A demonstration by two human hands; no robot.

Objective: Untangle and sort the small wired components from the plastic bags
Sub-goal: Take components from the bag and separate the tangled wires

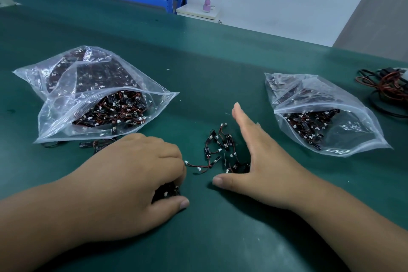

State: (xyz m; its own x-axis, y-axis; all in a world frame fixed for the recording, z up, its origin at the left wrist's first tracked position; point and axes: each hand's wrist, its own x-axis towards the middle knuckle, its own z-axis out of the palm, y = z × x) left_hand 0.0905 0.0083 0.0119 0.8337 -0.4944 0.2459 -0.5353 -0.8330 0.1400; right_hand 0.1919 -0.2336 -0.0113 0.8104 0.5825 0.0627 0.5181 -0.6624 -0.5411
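On the green table mat, the left plastic bag lies slumped at the far left. Its open mouth faces the person and its closed end points away to the left. It is packed with small black wired components that have red leads and white plugs. A few spilled components lie just below its mouth.

The left hand rests knuckles-up on the mat. Its fingers are curled over a small clump of the same parts, and the thumb is pressed in beside it. How firmly it grips is hard to tell, since the fingers hide most of the clump.

Between the hands lies a loose pile of tangled components. One lead is stretched roughly left to right, with its white plug near the left fingertips.

The right hand is released and flat. Its fingers are straight and point away from the person, the thumb is spread toward the left, and its inner edge is against the pile.

The right plastic bag lies beyond it. Its long axis runs from far-left to near-right, its mouth gapes toward the near side, and it is partly filled. A bundle of red and black cable sits at the far right edge.
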